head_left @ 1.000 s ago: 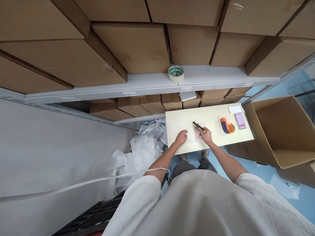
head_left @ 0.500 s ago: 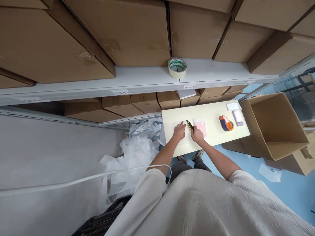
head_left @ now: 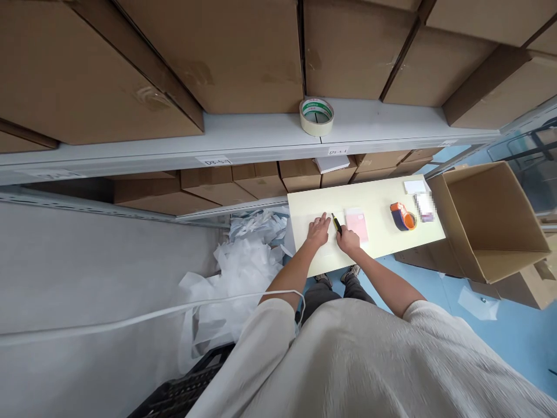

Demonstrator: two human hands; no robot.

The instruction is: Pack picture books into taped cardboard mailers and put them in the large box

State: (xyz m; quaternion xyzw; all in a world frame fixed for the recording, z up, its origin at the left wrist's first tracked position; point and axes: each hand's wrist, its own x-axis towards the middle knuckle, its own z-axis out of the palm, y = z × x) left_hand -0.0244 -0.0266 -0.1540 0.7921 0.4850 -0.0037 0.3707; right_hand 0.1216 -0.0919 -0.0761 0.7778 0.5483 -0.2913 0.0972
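Observation:
My right hand point(head_left: 348, 239) is closed around a black and yellow utility knife point(head_left: 336, 223), its tip pointing away from me over the pale yellow board point(head_left: 378, 200). To the left, my left hand point(head_left: 319, 230) lies with fingers spread, pressing on the board's surface. Whatever thin sheet may be beneath that hand is too faint to make out. Just right of the knife lies a pink and white flat pack point(head_left: 356, 224), partly behind my right hand. An orange and purple tape dispenser point(head_left: 402, 217) stands farther right on the board.
A white card point(head_left: 415, 187) and a blurred small pack point(head_left: 424, 207) lie at the board's right end. Beside it stands an open cardboard box point(head_left: 500, 215). A tape roll point(head_left: 317, 117) rests on the shelf point(head_left: 261, 130). White crumpled wrapping point(head_left: 248, 273) heaps up at left.
The view has shifted slightly. My right hand and the knife keep nearly the same place beside my left hand, the knife tilted a little more upright.

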